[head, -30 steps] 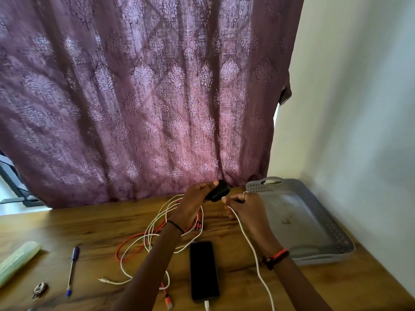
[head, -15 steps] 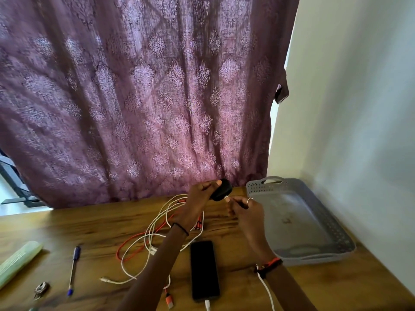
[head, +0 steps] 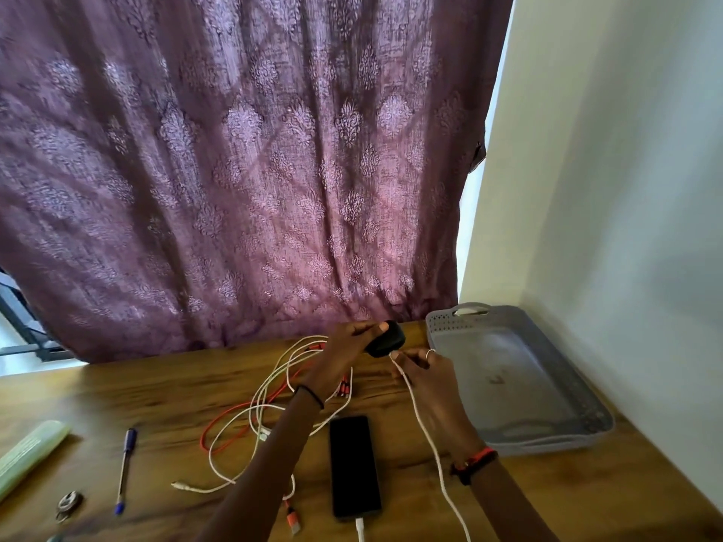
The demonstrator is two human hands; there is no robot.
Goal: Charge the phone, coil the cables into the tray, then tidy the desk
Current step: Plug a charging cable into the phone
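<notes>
Head view: charger (head: pixel 387 340) in left hand (head: pixel 344 356).

One head-worn, wide-angle view only. It faces forward and down across the brown wooden desk (head: pixel 117 393), close below, toward the purple patterned curtain (head: pixel 254 170). The white wall (head: pixel 606 189) is to the right.

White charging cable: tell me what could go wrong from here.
1. The right hand pinches the white cable at the black adapter held by the left hand; a tug might unplug or drag the phone.
2. The left forearm crosses above the loose cable tangle and could snag it.
</notes>
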